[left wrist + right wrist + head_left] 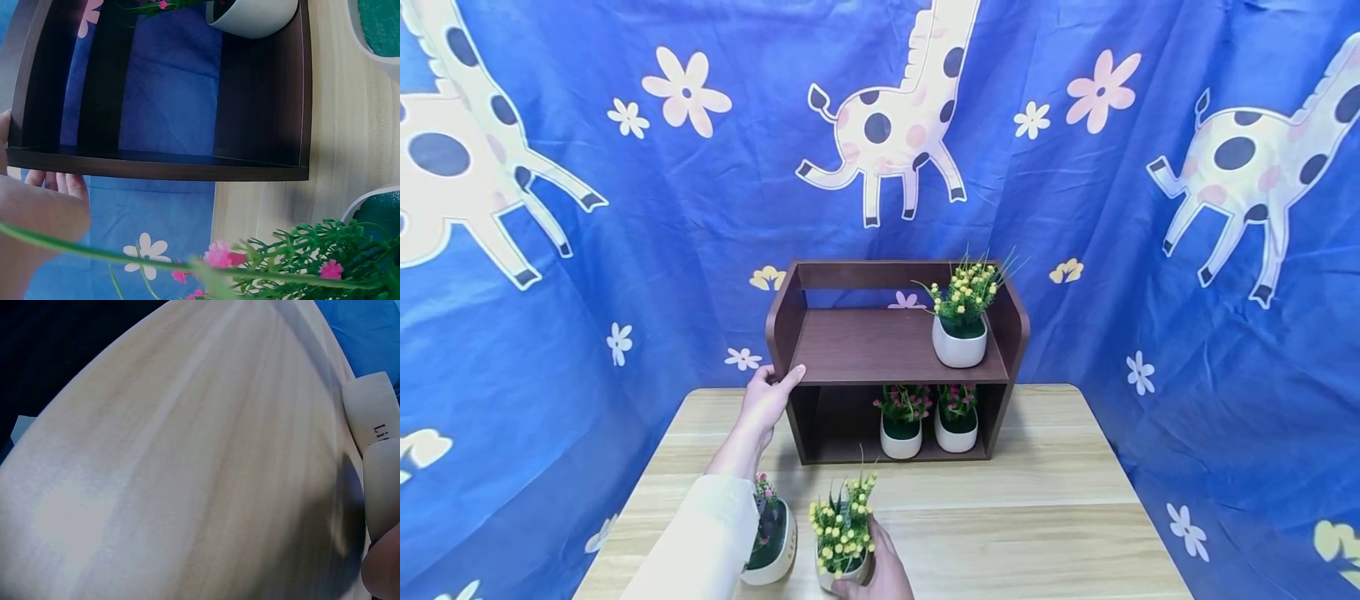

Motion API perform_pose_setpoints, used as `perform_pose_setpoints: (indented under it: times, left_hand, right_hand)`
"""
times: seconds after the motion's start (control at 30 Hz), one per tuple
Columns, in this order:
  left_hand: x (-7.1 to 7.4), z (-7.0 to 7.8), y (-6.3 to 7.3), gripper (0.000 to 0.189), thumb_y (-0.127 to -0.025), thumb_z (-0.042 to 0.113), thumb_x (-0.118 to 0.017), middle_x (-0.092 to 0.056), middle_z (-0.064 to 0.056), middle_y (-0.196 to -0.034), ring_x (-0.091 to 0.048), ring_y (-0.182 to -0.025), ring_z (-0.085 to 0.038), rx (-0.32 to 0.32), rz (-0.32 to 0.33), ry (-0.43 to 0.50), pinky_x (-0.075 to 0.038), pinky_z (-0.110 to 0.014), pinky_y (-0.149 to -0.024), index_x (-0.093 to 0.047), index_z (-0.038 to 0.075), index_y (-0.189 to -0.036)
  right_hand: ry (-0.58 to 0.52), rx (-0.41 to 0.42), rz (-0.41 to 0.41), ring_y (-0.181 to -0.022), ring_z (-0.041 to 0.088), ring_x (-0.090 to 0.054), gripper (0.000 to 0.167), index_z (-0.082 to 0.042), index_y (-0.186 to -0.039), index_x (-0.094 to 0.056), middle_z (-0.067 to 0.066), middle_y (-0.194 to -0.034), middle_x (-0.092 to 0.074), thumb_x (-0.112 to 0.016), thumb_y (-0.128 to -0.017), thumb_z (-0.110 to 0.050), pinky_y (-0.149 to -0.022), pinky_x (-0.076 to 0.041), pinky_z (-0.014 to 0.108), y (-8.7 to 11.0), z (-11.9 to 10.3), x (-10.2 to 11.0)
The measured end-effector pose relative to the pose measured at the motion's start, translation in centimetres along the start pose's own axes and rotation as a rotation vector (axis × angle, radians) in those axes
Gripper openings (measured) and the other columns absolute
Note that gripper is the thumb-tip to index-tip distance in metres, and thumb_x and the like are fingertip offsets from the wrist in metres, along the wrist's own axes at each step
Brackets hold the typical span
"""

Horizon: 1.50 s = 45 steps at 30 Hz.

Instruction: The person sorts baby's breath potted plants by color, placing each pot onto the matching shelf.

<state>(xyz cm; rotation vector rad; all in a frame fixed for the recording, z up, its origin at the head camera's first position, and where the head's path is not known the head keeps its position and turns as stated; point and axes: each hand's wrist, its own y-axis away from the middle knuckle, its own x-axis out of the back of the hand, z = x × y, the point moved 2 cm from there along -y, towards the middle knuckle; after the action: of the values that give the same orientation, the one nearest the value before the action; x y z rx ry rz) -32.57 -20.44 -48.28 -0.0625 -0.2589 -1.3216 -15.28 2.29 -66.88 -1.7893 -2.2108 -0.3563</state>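
My left hand (766, 402) grips the left side of a dark brown two-tier shelf (868, 346), its thumb at the front edge of the upper board. In the left wrist view, several fingertips (75, 185) show beyond the side panel. My right hand (886, 571) holds a white pot with yellow flowers (842, 533), low in front of the shelf. Part of that white pot (381, 487) and one finger show at the right edge of the right wrist view. Beside it, partly behind my left sleeve, stands a lettered white pot with pink flowers (778, 554).
On the upper board, at the right, stands a yellow-flowered pot (959, 342). The lower tier holds two pink-flowered pots, one mid-shelf (901, 442) and one at the right (957, 435). All rests on a light wooden table (1037, 517) before a blue giraffe-print cloth (700, 208).
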Motion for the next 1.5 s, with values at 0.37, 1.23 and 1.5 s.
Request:
perform_pose_setpoints:
  times: [0.37,1.23,1.5]
  left_hand:
    - [0.0,0.1,0.1,0.072,-0.105,0.044,-0.069,-0.048,-0.025,-0.156,-0.046,-0.145,-0.036,0.005,0.001,-0.004,-0.032,-0.052,-0.132,-0.041,-0.002,-0.153]
    - [-0.1,-0.1,0.0,0.069,-0.105,0.042,-0.070,-0.049,-0.022,-0.152,-0.046,-0.142,-0.033,0.002,0.004,0.023,-0.032,-0.050,-0.132,-0.042,-0.002,-0.149]
    - [-0.1,0.0,0.0,0.071,-0.105,0.045,-0.070,-0.049,-0.022,-0.152,-0.046,-0.142,-0.033,-0.001,-0.001,0.011,-0.032,-0.050,-0.131,-0.043,-0.002,-0.150]
  right_hand:
    - [0.021,0.032,0.065,-0.151,0.050,-0.047,0.113,0.002,-0.164,-0.039,0.027,-0.167,-0.045,-0.097,-0.076,-0.038,-0.123,-0.036,0.072,-0.3,-1.3,1.4]
    - [0.012,0.245,0.188,-0.152,0.055,-0.044,0.107,0.006,-0.165,-0.032,0.030,-0.171,-0.035,-0.092,-0.085,-0.033,-0.123,-0.038,0.067,-4.2,-8.9,8.3]
    - [0.117,0.338,0.213,-0.154,0.052,-0.042,0.101,0.004,-0.163,-0.034,0.032,-0.169,-0.037,-0.090,-0.087,-0.034,-0.124,-0.041,0.063,-5.3,-11.0,9.8]
